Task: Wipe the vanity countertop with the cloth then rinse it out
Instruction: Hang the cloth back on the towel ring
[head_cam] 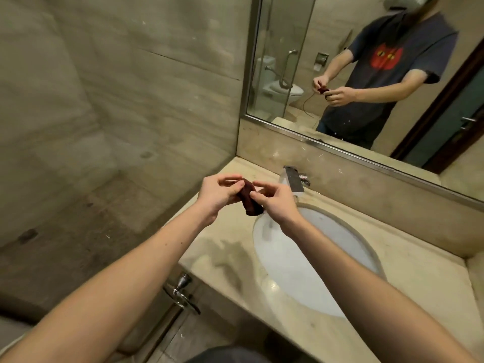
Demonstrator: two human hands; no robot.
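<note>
A small dark maroon cloth (pixel 249 199) hangs bunched in the air above the left part of the beige stone vanity countertop (pixel 225 247). My left hand (pixel 219 193) pinches its upper end with thumb and fingers. My right hand (pixel 276 200) grips its right side, fingers curled on the fabric. The lower end of the cloth dangles just left of the white oval sink (pixel 314 260). A flat chrome faucet (pixel 293 180) stands behind the sink, just right of my hands.
A large mirror (pixel 366 74) with a metal frame runs along the back wall and reflects a person, a toilet and a glass partition. A stone wall closes the left side. A chrome valve (pixel 182 292) sticks out below the counter's front left edge.
</note>
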